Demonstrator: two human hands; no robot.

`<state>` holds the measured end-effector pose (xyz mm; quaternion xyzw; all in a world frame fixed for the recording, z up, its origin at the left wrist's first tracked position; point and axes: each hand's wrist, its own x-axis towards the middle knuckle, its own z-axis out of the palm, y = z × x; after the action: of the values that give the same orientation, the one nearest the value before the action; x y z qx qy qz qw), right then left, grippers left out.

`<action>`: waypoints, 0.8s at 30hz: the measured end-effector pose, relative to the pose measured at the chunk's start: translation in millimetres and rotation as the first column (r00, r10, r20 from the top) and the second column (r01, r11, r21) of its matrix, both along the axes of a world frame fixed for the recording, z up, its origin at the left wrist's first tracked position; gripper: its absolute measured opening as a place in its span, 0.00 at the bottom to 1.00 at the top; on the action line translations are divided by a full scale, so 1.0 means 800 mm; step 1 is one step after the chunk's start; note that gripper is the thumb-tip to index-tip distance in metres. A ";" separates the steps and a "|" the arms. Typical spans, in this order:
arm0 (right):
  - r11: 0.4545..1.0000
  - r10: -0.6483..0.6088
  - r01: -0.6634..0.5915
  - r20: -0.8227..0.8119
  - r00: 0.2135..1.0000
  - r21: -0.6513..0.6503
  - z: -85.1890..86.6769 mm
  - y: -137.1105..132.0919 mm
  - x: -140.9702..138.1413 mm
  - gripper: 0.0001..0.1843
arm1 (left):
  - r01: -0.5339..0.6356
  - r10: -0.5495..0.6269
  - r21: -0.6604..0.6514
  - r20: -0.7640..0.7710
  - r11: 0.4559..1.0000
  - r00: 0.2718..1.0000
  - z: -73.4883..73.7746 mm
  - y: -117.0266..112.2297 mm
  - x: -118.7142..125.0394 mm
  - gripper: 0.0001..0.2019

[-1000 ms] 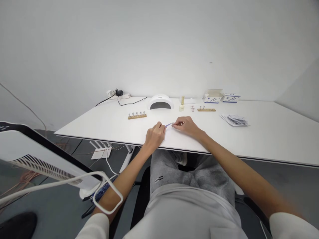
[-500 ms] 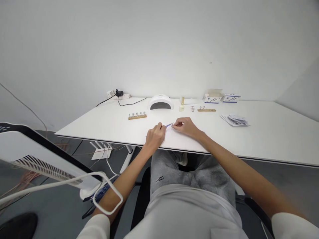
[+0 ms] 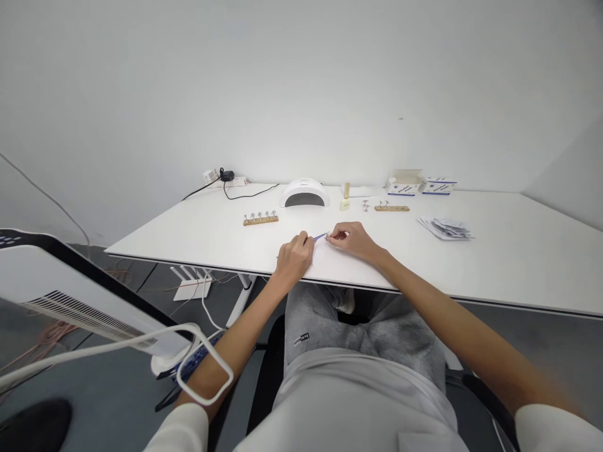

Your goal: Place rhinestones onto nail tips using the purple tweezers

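Both hands meet at the near edge of the white table (image 3: 494, 251). My left hand (image 3: 294, 254) is closed on a thin blue stick-like tool (image 3: 320, 236) whose tip points right. My right hand (image 3: 353, 238) pinches a tiny pale piece (image 3: 328, 236) at its fingertips, too small to name. The tool's tip touches that piece. My wrists rest on the table just above my lap.
A white dome-shaped lamp (image 3: 304, 193) stands at the back. A wooden strip with small studs (image 3: 260, 218) lies to its left, another strip (image 3: 391, 207) to the right. Small boxes (image 3: 419, 186) and a pile of packets (image 3: 445, 228) lie far right. A white appliance (image 3: 80, 295) stands at my left.
Both hands stay together in the same spot; only the camera has shifted slightly.
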<state>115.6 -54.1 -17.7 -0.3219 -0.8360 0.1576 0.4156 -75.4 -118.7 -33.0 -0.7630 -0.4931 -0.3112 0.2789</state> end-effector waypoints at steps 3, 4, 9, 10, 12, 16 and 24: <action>1.000 0.005 -0.005 0.002 1.000 0.004 0.001 0.000 0.000 0.06 | -0.015 0.016 0.032 -0.033 0.999 0.999 -0.001 0.001 0.000 0.12; 1.000 0.007 -0.007 0.003 1.000 0.004 0.001 0.000 0.000 0.06 | -0.017 0.019 0.042 -0.040 0.999 0.999 -0.001 0.001 0.000 0.12; 1.000 -0.004 0.004 0.007 1.000 0.000 0.001 -0.001 0.000 0.06 | -0.035 0.038 0.064 -0.041 0.997 0.998 -0.002 0.001 0.001 0.12; 1.000 -0.007 0.007 0.006 1.000 0.000 0.001 -0.001 0.000 0.06 | -0.042 0.044 0.061 -0.040 0.997 0.998 -0.002 0.001 0.001 0.12; 1.000 -0.007 0.007 0.000 1.000 -0.003 0.000 -0.001 0.000 0.07 | -0.048 0.049 0.043 -0.034 0.998 0.998 -0.003 0.001 0.001 0.12; 1.000 0.001 -0.002 -0.017 1.000 -0.015 -0.001 0.000 -0.001 0.07 | -0.027 0.028 0.019 -0.007 0.999 1.000 -0.002 0.001 0.000 0.12; 0.985 0.014 -0.033 -0.110 0.994 -0.171 -0.002 0.008 -0.001 0.05 | 0.029 -0.050 0.113 0.183 0.993 0.982 0.001 0.002 -0.002 0.09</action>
<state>114.8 -47.6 -19.5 -0.3376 -0.7992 0.2514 0.4290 -77.4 -117.4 -31.9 -0.7238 -0.4838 -0.4131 0.2672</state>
